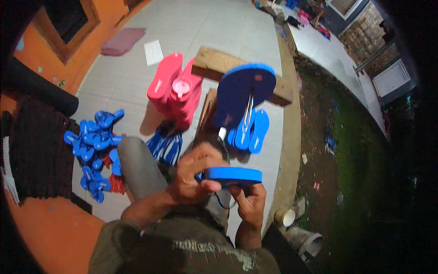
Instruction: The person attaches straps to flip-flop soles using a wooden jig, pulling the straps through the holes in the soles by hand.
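Note:
Edge-on in front of me is a blue flip-flop sole (237, 174). My left hand (194, 166) is closed around its left end, the thumb along the underside. From below, my right hand (248, 201) grips the right part with bent fingers. A thin dark cord or strap loops down between the hands; its ends are hidden. Beyond them, a dark blue sole (237, 93) with a brighter blue rim stands upright against a wooden beam (218, 63). A slender shiny metal piece (249, 109) rises in front of that sole.
Red soles (164, 78) stand stacked with a pink cup (181, 86) on top. Blue soles (260, 130) lie right of the wooden stand. Several blue flip-flops (98, 137) are piled at left, near blue straps (166, 144). A ledge (292, 150) borders the tiled floor; a white bucket (310, 242) lies beside it.

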Available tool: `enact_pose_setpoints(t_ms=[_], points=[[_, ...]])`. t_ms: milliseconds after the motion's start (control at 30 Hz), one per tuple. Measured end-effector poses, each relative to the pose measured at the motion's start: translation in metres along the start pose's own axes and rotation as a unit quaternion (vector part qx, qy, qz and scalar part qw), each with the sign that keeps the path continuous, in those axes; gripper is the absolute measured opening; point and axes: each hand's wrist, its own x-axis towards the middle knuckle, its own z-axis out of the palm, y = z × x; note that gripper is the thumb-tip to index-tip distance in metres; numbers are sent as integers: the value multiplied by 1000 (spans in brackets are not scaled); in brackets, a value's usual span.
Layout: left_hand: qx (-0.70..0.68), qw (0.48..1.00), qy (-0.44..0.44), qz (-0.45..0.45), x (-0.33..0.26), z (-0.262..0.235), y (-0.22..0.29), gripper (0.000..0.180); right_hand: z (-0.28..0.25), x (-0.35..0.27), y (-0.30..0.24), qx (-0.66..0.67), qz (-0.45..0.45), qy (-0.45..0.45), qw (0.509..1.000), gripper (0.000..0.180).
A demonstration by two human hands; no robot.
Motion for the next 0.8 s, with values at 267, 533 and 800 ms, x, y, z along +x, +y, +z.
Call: enact_pose_setpoints(t_ms=[267, 533, 800], points=[[108, 972, -128, -164, 25, -15, -23, 39, -4, 67, 33, 6, -205, -17, 979, 25], [72, 994, -72, 47, 49, -20, -43, 21, -16, 114, 11, -36, -347, -64, 935, 18], [79, 994, -48, 65, 54, -16, -50, 19, -25, 123, 6, -48, -347, -99, 931, 11]])
